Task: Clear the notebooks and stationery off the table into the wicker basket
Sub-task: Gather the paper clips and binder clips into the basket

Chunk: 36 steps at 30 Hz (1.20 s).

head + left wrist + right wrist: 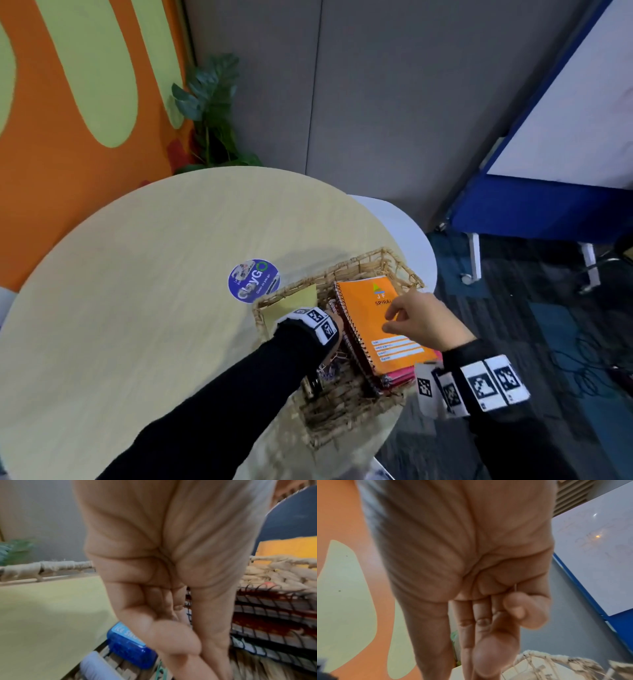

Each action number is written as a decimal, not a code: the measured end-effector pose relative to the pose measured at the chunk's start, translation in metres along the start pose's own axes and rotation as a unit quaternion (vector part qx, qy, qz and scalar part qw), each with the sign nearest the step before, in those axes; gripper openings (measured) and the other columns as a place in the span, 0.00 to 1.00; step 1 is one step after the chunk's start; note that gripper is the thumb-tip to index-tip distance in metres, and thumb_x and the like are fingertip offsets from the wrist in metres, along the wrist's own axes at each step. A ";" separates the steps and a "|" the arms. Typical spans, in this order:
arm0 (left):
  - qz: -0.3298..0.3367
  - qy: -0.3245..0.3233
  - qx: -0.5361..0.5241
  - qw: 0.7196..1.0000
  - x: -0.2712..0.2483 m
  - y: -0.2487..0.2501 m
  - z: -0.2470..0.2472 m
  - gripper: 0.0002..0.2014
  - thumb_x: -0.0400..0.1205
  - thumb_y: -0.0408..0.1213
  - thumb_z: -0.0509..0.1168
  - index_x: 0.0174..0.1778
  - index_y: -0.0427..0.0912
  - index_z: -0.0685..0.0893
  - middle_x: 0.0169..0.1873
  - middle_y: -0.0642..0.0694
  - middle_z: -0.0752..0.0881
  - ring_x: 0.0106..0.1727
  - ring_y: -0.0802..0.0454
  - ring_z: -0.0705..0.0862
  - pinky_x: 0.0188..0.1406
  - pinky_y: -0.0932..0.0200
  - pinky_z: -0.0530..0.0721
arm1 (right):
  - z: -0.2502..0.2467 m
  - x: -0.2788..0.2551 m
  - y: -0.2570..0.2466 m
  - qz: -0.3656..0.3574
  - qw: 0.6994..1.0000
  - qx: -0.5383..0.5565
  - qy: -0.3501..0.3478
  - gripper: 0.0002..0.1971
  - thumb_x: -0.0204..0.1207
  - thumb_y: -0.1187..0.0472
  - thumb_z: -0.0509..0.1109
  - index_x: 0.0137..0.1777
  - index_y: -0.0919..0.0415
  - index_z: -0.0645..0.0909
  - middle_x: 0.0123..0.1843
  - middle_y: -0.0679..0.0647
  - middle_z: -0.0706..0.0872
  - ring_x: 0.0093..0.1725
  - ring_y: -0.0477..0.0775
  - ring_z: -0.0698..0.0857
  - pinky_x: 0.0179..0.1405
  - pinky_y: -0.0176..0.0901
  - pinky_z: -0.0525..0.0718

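The right hand [423, 322] hovers just over the orange notebook [380, 318], fingers loosely bent, thumb tucked toward the forefinger; something thin may be pinched there in the right wrist view, too small to be sure of. The left hand [164, 615] reaches down inside the wicker basket [397, 260], beside the wire spines of the notebook stack [274, 615]. Its fingers curl downward, but whether they have hold of anything I cannot tell: the tips are blurred and run out of view.

By the look of it, this is the tail end of the job, settling things in the basket. The next move likely calls for both hands to lift clear without dragging the top notebook askew.

Into the basket now: the orange notebook lies on top of several spiral-bound ones at the right side. A yellow pad [298, 299] lies at the far left corner. Close by the left hand sit a blue plastic case [128, 646], a pale cylinder [96, 668] and some paper clips [327, 371].

Further out, the round worktop [137, 308] carries a blue sticker [253, 280] just beside the basket.
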State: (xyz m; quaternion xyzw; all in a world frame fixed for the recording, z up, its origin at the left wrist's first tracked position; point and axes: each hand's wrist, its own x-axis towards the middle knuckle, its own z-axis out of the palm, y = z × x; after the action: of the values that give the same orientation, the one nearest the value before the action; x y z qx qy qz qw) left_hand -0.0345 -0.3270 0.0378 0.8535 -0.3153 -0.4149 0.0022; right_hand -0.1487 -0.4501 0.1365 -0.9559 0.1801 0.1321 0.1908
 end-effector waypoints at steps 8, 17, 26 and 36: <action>-0.036 -0.082 0.096 0.991 0.041 -0.010 0.012 0.14 0.64 0.47 0.78 0.34 0.39 0.87 0.36 0.41 0.91 0.41 0.43 0.91 0.50 0.38 0.87 | 0.017 -0.015 0.020 0.012 1.000 0.026 0.000 0.10 0.72 0.50 0.74 0.45 0.56 0.87 0.37 0.51 0.88 0.37 0.48 0.85 0.37 0.44 0.84; 0.053 0.210 -0.135 0.967 -0.057 -0.017 -0.042 0.07 0.79 0.42 0.65 0.44 0.42 0.84 0.45 0.41 0.85 0.47 0.45 0.83 0.44 0.55 0.82 | 0.013 -0.016 0.070 0.088 0.965 0.126 0.212 0.10 0.74 0.57 0.73 0.52 0.59 0.85 0.48 0.54 0.86 0.50 0.55 0.84 0.44 0.40 0.76; -0.123 0.267 -0.250 0.923 -0.094 -0.082 0.046 0.41 0.75 0.53 0.68 0.78 0.43 0.56 0.68 0.40 0.67 0.62 0.43 0.77 0.58 0.50 0.82 | 0.060 -0.002 0.126 0.287 0.912 0.264 0.126 0.17 0.76 0.55 0.70 0.59 0.66 0.80 0.57 0.68 0.87 0.57 0.65 0.85 0.58 0.52 0.80; -0.022 0.229 -0.286 0.930 -0.116 -0.078 0.070 0.09 0.82 0.47 0.60 0.41 0.50 0.67 0.34 0.53 0.76 0.32 0.57 0.72 0.30 0.66 0.67 | 0.058 0.003 0.138 0.242 0.890 0.362 0.139 0.09 0.78 0.71 0.66 0.44 0.60 0.85 0.34 0.62 0.88 0.31 0.58 0.83 0.27 0.43 0.84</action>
State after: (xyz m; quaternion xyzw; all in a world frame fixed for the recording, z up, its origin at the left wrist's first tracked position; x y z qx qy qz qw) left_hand -0.0955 -0.1839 0.0532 0.8952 -0.1553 -0.2804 0.3097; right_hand -0.2109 -0.5458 0.0404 -0.7562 0.4656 -0.0345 0.4585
